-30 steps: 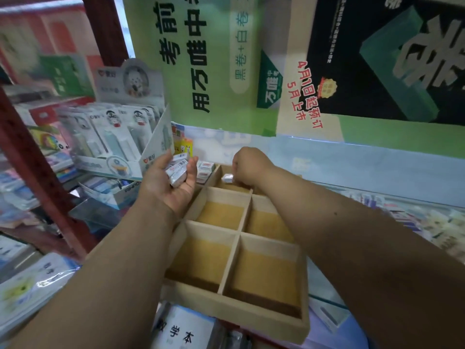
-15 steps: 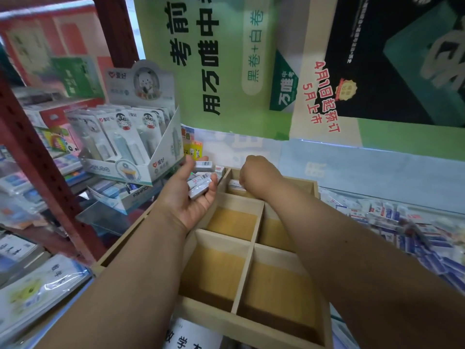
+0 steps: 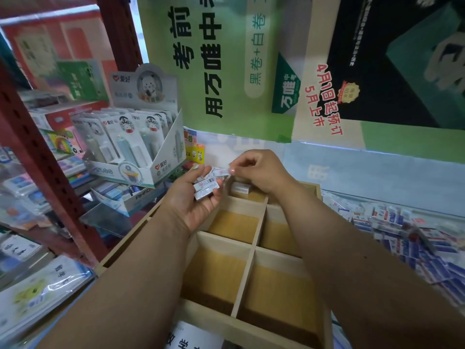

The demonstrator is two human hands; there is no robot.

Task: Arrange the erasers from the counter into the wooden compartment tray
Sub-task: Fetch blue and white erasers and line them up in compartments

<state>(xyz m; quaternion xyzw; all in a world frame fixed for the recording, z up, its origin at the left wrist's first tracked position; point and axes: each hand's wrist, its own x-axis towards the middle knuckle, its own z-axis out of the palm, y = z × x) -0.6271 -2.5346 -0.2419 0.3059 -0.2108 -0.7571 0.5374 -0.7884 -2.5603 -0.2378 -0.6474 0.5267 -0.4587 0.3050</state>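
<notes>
The wooden compartment tray (image 3: 254, 244) lies in front of me, its near cells bare. One white eraser (image 3: 240, 187) lies in the far left cell. My left hand (image 3: 193, 200) is cupped palm up over the tray's far left edge and holds several small white wrapped erasers (image 3: 205, 188). My right hand (image 3: 256, 171) hovers above the far cells and pinches one eraser (image 3: 221, 172) between thumb and fingertip, right beside the left hand's stack.
A heap of blue-and-white wrapped erasers (image 3: 412, 233) covers the counter to the right. A cardboard display box of carded stationery (image 3: 136, 152) stands at the left on red shelving (image 3: 47, 172). Wrapped booklets (image 3: 42, 290) lie at the lower left. Posters cover the wall behind.
My right hand has lifted out of the far cell and now pinches an eraser at the left hand's stack. One eraser stays in the far cell. The view has shifted closer.
</notes>
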